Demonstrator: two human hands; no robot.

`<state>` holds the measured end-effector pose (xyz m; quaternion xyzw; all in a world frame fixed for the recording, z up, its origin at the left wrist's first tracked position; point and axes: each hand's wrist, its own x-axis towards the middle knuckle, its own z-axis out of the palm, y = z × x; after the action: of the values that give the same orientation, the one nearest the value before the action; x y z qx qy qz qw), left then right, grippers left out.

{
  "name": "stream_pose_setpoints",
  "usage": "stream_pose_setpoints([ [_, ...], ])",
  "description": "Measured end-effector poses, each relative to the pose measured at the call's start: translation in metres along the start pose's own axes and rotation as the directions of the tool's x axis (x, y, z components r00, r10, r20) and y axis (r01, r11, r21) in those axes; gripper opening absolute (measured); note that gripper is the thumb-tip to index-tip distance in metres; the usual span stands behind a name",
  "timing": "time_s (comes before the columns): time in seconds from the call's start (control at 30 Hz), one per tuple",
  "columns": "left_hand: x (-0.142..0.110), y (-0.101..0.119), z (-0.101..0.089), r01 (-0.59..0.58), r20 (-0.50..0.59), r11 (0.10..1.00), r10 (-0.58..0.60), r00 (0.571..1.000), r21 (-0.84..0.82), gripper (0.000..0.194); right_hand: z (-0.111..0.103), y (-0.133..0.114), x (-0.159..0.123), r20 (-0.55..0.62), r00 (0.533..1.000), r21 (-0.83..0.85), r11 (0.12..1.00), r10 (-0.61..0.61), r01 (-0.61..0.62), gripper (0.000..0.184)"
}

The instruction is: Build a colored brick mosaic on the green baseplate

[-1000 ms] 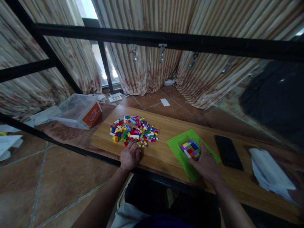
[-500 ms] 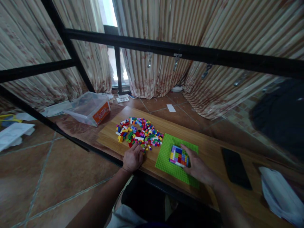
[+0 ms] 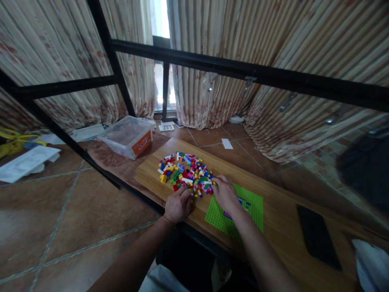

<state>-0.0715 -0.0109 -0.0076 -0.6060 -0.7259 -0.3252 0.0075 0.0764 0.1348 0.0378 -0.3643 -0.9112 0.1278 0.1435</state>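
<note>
A heap of small coloured toy bricks is spread on the wooden tabletop. My left hand rests at the heap's near edge with its fingers curled down together; whatever they hold is hidden. Over the heap's right edge reaches my right hand, its thumb and forefinger a little apart beside loose bricks. Below its wrist lies a green studded baseplate. On that plate sits a flat multicoloured brick build, mostly covered by my right hand and forearm.
A black phone-like slab lies on the table to the right, with a whitish plastic bag beyond it. A clear plastic box with an orange label stands beyond the table's left end. A black metal frame crosses ahead.
My right hand has moved left from the brick build to the heap's right edge. The left hand stays at the heap's near edge. The whole view has shifted a little.
</note>
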Motion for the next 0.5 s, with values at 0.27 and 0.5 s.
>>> stream_pose_setpoints([
  [0.27, 0.000, 0.000, 0.000, -0.014, -0.006, 1.000, 0.014, 1.000, 0.012, 0.014, 0.023, 0.004, 0.001, -0.068, 0.998, -0.051, 0.999, -0.011, 0.008, 0.026],
  [0.5, 0.001, -0.001, 0.000, -0.007, -0.003, 1.000, 0.007, 1.000, 0.004, 0.013, 0.025, -0.017, -0.002, -0.104, 0.994, -0.028, 0.999, 0.023, -0.026, 0.028],
])
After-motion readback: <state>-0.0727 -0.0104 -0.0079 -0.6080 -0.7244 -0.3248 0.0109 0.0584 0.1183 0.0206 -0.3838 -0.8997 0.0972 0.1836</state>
